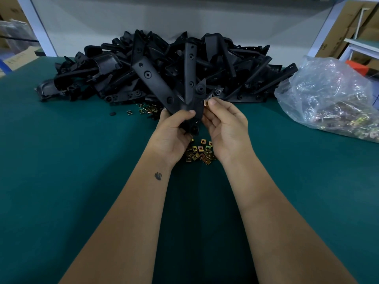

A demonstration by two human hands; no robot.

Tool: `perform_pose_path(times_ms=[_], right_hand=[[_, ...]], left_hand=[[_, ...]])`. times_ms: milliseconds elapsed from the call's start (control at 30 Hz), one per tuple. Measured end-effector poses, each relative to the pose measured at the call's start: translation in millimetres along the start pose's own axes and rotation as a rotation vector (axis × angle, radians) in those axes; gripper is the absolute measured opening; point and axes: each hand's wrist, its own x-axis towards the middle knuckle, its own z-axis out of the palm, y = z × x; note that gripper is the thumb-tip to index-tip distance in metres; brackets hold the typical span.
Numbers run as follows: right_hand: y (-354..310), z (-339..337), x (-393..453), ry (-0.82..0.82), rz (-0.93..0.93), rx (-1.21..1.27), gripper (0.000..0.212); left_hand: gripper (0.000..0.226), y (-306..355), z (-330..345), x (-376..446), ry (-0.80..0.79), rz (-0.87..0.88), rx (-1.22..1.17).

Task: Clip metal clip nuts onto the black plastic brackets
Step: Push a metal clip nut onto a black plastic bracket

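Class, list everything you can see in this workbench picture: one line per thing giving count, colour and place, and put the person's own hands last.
held brackets: at least two, black, fanned upward in the left hand
clip nut: one, brass-coloured, pinched at a held bracket's edge
bracket pile: many, black, at the back of the table
loose clip nuts: a small heap, gold-coloured, on the mat beneath the hands; a few more by the pile
plastic bag: one, clear, at the right, holding more clips
table mat: one, green, covering the bench
cardboard boxes: several, brown, background right
left hand: grips the brackets
right hand: pinches the clip nut
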Motion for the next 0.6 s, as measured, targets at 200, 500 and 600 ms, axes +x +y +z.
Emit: perform_pose_path(times_ms=[200, 500, 600], right_hand=[[1.5, 1.3, -0.4, 0.014, 0.023, 0.058, 0.013], [-1.1, 4.9, -1.7, 0.057, 0.012, 0.069, 0.02], [-1.5, 5.2, -3.3, 0.049, 0.008, 0.046, 0.022]], left_hand=[[0.032, 0.7, -0.9, 1.2, -0.022, -0.028, 0.021], [0.039, -7.2, -3.6, 2.6, 0.023, 0.17, 0.458], [0.042, -9.0, -8.3, 2.9, 0.004, 0.237, 0.585]])
